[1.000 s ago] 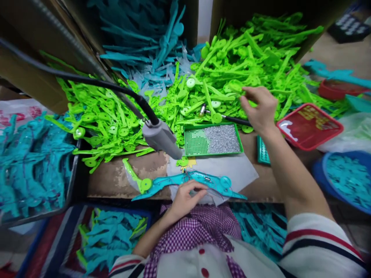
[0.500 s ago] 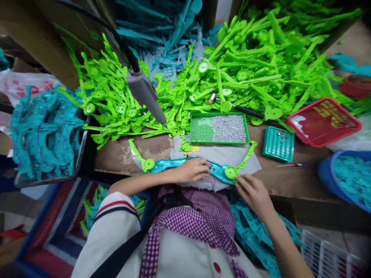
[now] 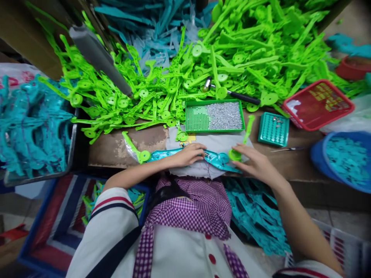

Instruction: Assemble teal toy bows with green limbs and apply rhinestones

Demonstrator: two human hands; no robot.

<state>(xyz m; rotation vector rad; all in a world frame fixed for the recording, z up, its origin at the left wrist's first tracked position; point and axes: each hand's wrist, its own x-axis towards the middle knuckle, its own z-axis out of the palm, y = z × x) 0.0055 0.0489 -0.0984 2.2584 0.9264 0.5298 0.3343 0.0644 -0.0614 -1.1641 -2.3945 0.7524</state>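
A shiny turquoise plastic strip (image 3: 216, 162), curved like a bow, lies across the grey cloth in front of me. My left hand (image 3: 189, 154) rests over its middle with the fingers curled down onto it. A lime-green arm with a round disc (image 3: 144, 156) sits at the strip's left end. At the right end, my right hand (image 3: 255, 162) grips a second green arm (image 3: 234, 155) by its disc, between thumb and fingers. That disc looks tilted and raised above the strip's end, its stem pointing away from me.
Behind the cloth (image 3: 232, 141) stands a green tray (image 3: 199, 131) of small metal pins. Green arms (image 3: 162, 104) are heaped beyond, with a hammer (image 3: 243, 97) on them. A teal box (image 3: 274, 129), red basket (image 3: 319, 106) and blue bucket (image 3: 319, 154) stand right; a grey machine arm (image 3: 101, 60) slants left.
The right green arm's disc has come up off the strip's end and tilted, with my right hand now around it. My left hand stays on the strip. The whole view has shifted slightly.
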